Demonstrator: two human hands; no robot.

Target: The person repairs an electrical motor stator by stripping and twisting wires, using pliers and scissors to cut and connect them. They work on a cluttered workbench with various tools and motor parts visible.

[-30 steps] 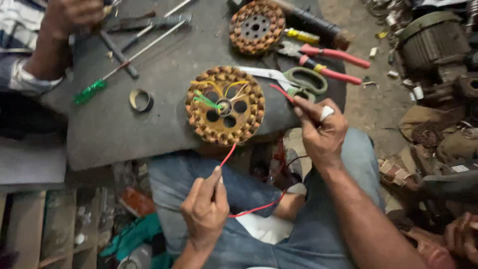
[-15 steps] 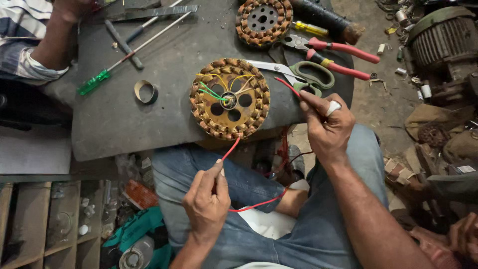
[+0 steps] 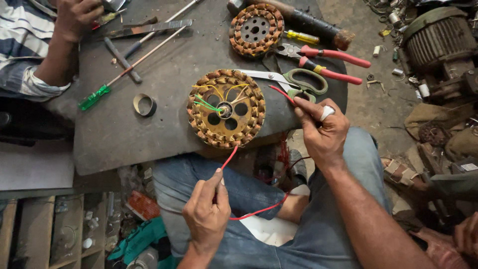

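Both hands pinch one red wire (image 3: 256, 211) — left hand (image 3: 206, 214) below the table's near edge, right hand (image 3: 323, 132) beside the wound stator (image 3: 226, 108).

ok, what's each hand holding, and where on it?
Both hold the red wire. The left hand pinches it just below the wound motor core; the right hand pinches it near its free end by the scissors.

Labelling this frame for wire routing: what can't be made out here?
Head view:
- Red wire: the part inside the left hand is hidden by its fingers; the far end is lost among clutter under the table.
- Right hand: fingertip contact with the wire end is too small to confirm.
- Stator: the solder joints are too small to see.
- Co-worker's hand: cut by the top edge.
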